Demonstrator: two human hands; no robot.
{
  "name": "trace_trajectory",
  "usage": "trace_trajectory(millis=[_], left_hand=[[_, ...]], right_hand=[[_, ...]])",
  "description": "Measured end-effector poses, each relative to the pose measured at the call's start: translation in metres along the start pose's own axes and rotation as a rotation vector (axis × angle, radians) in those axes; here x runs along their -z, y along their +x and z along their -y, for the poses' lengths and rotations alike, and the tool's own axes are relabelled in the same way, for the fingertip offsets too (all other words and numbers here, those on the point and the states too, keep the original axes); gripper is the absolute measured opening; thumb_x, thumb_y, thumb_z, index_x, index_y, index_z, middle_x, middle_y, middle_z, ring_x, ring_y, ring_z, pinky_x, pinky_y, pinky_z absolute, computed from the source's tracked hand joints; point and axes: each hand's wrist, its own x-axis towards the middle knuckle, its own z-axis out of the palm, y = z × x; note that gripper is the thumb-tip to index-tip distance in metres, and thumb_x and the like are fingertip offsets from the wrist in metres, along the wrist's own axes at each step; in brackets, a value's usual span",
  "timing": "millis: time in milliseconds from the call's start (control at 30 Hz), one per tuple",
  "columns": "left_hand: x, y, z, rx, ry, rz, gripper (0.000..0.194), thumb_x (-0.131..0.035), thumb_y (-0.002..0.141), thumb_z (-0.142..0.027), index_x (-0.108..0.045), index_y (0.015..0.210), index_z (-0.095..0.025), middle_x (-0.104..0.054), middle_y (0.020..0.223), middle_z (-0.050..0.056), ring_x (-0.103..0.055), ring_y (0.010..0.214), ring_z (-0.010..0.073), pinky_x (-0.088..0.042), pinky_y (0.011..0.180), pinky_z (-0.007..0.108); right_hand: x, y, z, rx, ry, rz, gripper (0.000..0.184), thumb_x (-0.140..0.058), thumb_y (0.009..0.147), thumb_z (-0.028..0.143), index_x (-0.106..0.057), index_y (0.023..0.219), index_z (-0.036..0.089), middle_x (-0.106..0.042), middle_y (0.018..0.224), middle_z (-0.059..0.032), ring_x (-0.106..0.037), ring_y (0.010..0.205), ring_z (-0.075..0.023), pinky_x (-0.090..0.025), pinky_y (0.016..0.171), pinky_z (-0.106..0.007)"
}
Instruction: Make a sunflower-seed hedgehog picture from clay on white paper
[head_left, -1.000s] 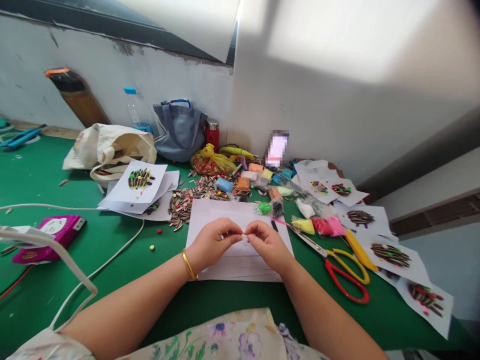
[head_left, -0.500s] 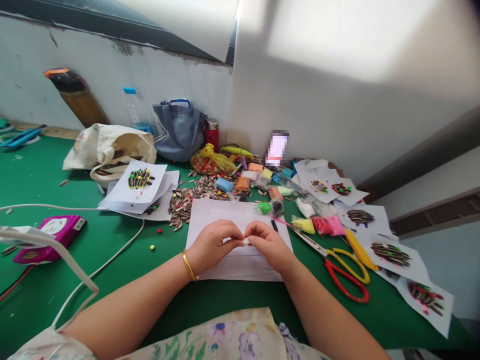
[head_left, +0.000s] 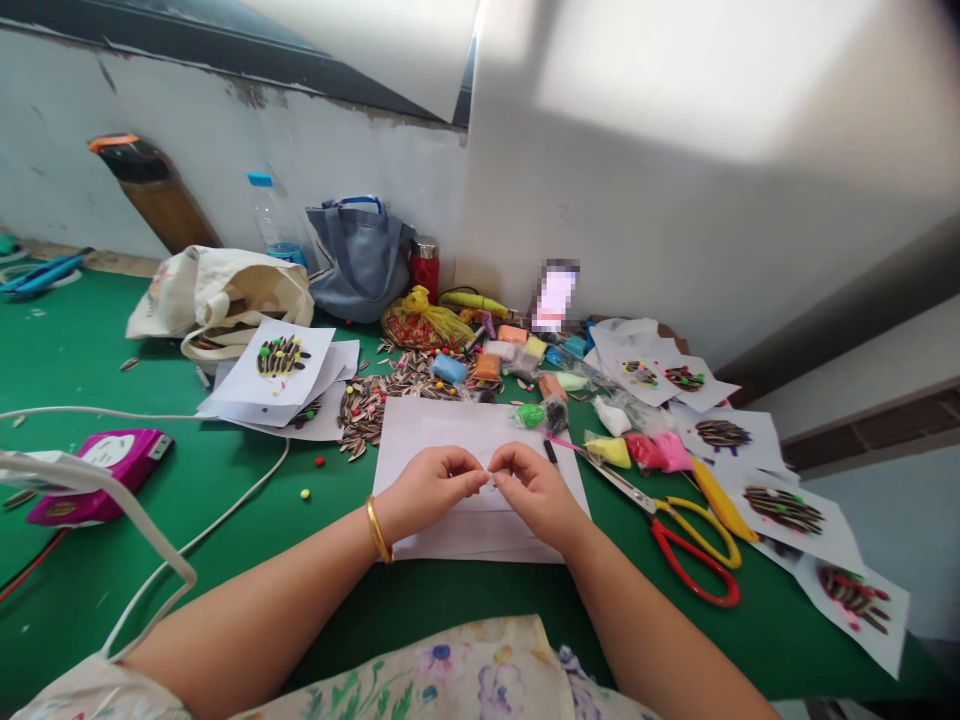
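My left hand and my right hand meet over the middle of the white paper. Thumbs and fingertips of both are pinched together on a small white bit of modelling clay, mostly hidden by the fingers. Just past my right hand lie a green clay packet and a black one, both at the paper's far edge. A black marker rests by my right knuckles.
Scissors with red and yellow handles lie to the right. Striped sunflower seeds are heaped behind the paper. Sheets with seed pictures line the right edge; more lie left. A white cable and purple box are at left.
My fingertips have shifted slightly around the white clay, and less of it shows now. The things on the table have stayed in place.
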Motion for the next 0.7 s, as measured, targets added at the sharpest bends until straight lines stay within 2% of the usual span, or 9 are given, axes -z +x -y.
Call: trace_trajectory(millis=[133,233,533,700], left_hand=[[0.001,0.0,0.002,-0.014,-0.059,0.022,0.035,-0.058,0.084,-0.047,-0.067,0.079,-0.014,-0.065,0.072,0.002,-0.056,0.067,0.0137,-0.043,0.064,0.024],[0.0,0.001,0.004,0.014,-0.073,0.045,0.035,-0.063,0.081,-0.048,-0.069,0.083,-0.014,-0.065,0.074,0.003,-0.055,0.068,0.014,-0.042,0.062,0.024],[-0.003,0.001,0.008,0.092,-0.246,0.113,0.034,-0.068,0.078,-0.047,-0.067,0.083,-0.014,-0.063,0.072,0.002,-0.056,0.067,0.013,-0.042,0.064,0.025],[-0.002,0.001,0.006,0.058,-0.284,-0.017,0.034,-0.066,0.079,-0.048,-0.066,0.083,-0.014,-0.061,0.073,0.001,-0.053,0.067,0.0119,-0.042,0.064,0.024]], right_hand=[[0.0,0.0,0.0,0.002,-0.016,-0.011,0.006,-0.054,0.083,0.022,-0.058,0.088,0.021,-0.057,0.082,0.0003,-0.053,0.079,-0.0155,-0.042,0.073,-0.028],[0.0,0.0,0.002,0.01,-0.036,-0.021,0.007,-0.054,0.083,0.021,-0.059,0.087,0.021,-0.058,0.082,0.0003,-0.053,0.079,-0.0156,-0.042,0.074,-0.028],[0.002,0.0,0.003,0.03,-0.036,0.038,0.009,-0.053,0.083,0.019,-0.062,0.084,0.02,-0.061,0.083,-0.0015,-0.056,0.081,-0.0167,-0.044,0.076,-0.03],[0.002,0.003,-0.008,-0.044,0.122,-0.023,0.014,-0.058,0.084,0.027,-0.059,0.097,0.022,-0.059,0.089,-0.0007,-0.055,0.082,-0.0164,-0.044,0.075,-0.029]])
